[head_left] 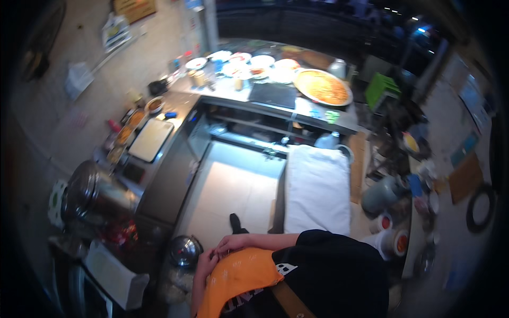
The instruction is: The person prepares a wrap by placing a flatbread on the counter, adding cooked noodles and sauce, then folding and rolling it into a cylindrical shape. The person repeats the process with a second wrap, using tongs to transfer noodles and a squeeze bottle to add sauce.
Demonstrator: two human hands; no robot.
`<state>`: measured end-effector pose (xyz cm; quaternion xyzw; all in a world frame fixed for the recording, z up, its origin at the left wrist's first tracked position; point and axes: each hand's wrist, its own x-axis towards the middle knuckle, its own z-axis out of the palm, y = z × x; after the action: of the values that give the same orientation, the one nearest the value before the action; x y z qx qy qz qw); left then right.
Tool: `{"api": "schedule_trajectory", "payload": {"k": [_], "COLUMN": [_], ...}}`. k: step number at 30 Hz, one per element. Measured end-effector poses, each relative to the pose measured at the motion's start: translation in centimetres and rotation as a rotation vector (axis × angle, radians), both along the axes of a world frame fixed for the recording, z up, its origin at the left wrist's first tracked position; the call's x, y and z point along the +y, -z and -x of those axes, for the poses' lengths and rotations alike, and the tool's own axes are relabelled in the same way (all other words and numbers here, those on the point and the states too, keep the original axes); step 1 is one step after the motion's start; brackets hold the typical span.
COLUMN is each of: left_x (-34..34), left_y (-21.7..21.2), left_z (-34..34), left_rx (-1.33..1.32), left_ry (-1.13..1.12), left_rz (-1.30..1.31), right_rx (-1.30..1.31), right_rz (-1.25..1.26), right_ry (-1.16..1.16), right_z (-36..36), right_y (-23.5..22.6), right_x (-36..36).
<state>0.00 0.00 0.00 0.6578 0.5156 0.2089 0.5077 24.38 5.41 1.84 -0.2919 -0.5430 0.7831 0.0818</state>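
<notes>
right hand (230,244) curled, fingertips meeting left hand (207,259) | can't make out whether either holds anything | orange apron (246,271): near, its far-left edge beside both hands | judged best: light fingertips, cloth smooth, wrists loose

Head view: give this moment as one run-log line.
left hand, right hand: close together beside orange fabric | grip: unclear | nearby: round shiny metalware | right: white cloth

Pale, glossy floor tiles (254,192) catch a bright patch of white light (225,177) before a long, white-topped bench (227,90) with dark open shelving (249,122) underneath. A beige wall (90,40) (shadowed toward its outer edge) stands left; beyond the bench, darkness holds small white lights (421,30).
</notes>
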Motion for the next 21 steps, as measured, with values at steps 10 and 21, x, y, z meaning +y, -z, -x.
{"api": "schedule_trajectory", "payload": {"k": [10, 21], "left_x": [16.0, 33.0], "left_y": [-5.1, -3.1], "left_z": [7.4, 2.5], "left_rx": [-0.142, -0.728], "left_ry": [-0.460, -0.661], "left_rz": [0.081, 0.520], "right_rx": [-0.237, -0.171], "right_rz": [-0.229, -0.964], "right_ry": [0.044, 0.240], "right_z": [3.5, 2.0], "right_y": [3.1, -8.5], "right_x": [23.1, 35.9]}}
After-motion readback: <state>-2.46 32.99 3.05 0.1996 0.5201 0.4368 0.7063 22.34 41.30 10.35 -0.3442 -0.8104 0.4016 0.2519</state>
